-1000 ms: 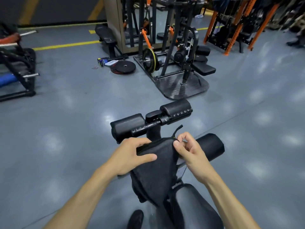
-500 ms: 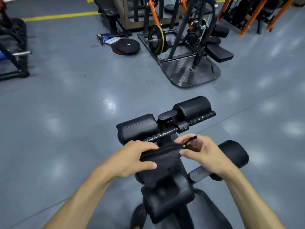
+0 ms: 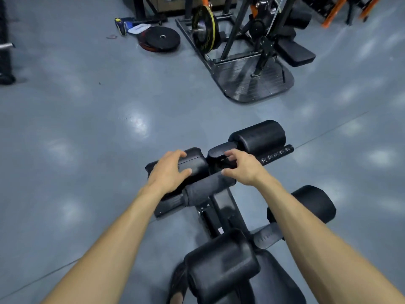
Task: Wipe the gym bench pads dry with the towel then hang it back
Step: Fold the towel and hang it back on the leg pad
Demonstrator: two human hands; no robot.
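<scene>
A dark grey towel lies draped over the crossbar of the black gym bench, just below its upper roller pads. My left hand is spread over the left upper roller pad, fingers relaxed, the heel of the hand by the towel's left end. My right hand hovers over the bench's centre knob with loosely bent fingers, its thumb near the towel's right end. Neither hand grips the towel. Closer to me are the lower roller pads and the seat pad.
Grey gym floor lies all round the bench. A weight machine with a metal platform and a yellow-rimmed plate stands ahead. Loose weight plates lie on the floor at the far left of it. A dark shoe shows below.
Both hands lowered the towel onto the crossbar and let go of it. They have moved forward over the upper pads. The view tilted further down.
</scene>
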